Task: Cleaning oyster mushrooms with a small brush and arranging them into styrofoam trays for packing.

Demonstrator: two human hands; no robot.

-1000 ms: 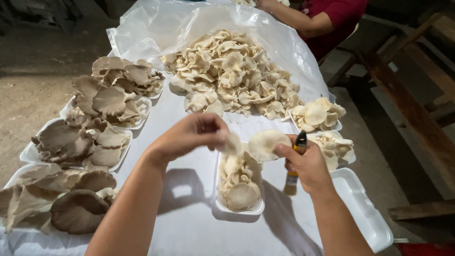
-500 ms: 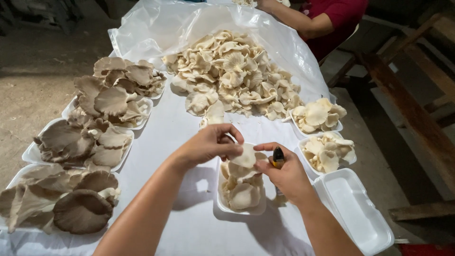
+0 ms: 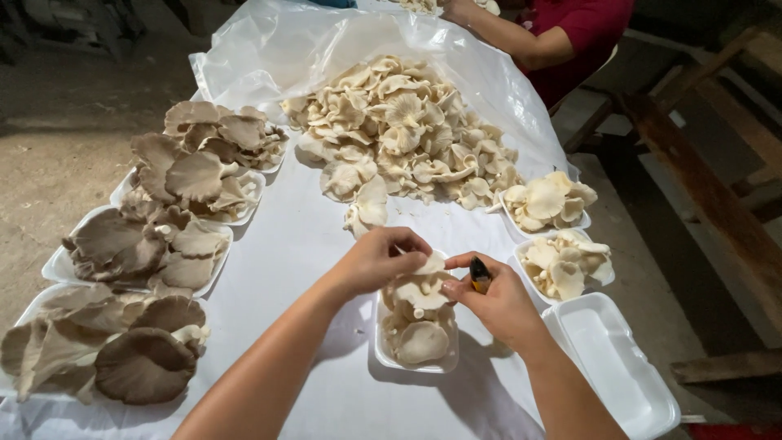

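Observation:
My left hand (image 3: 381,259) pinches a pale oyster mushroom (image 3: 424,279) over a white foam tray (image 3: 380,352) that holds several more mushrooms. My right hand (image 3: 498,301) is closed on a small black and orange knife (image 3: 480,274), just right of the same mushroom and touching it. Both hands hover above the tray near the table's front middle.
A big heap of white oyster mushrooms (image 3: 407,134) lies on clear plastic at the back. Trays of grey-brown mushrooms (image 3: 151,244) line the left side. Two filled trays (image 3: 562,261) and an unfilled foam tray (image 3: 619,367) sit at right. Another person's arm (image 3: 521,37) is at the far end.
Both hands have come together over the tray. The mushroom that was held up between them now sits low on the tray's pile.

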